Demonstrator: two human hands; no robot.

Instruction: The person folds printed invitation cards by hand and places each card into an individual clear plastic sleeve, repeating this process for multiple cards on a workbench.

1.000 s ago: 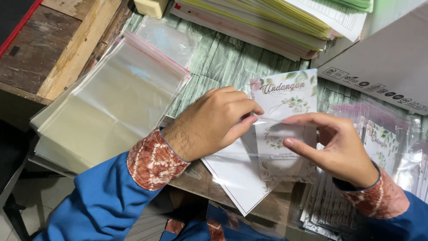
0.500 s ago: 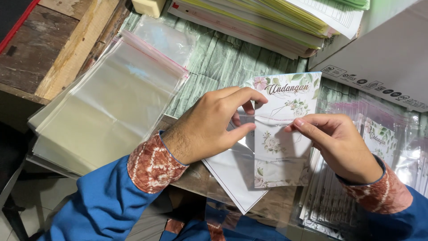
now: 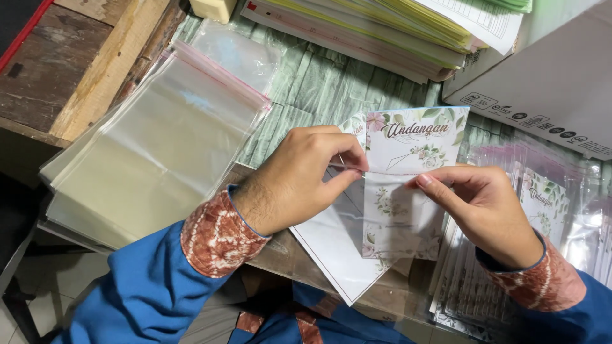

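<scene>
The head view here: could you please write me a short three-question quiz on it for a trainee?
1. True or false: both hands grip the floral card being sleeved in clear plastic.
2. Where does the stack of empty clear sleeves lie: A) by the left hand, B) by the right hand, C) on the cardboard box?
3. What lies under the right wrist?

Key
1. True.
2. A.
3. A pile of finished sleeved cards.
</scene>
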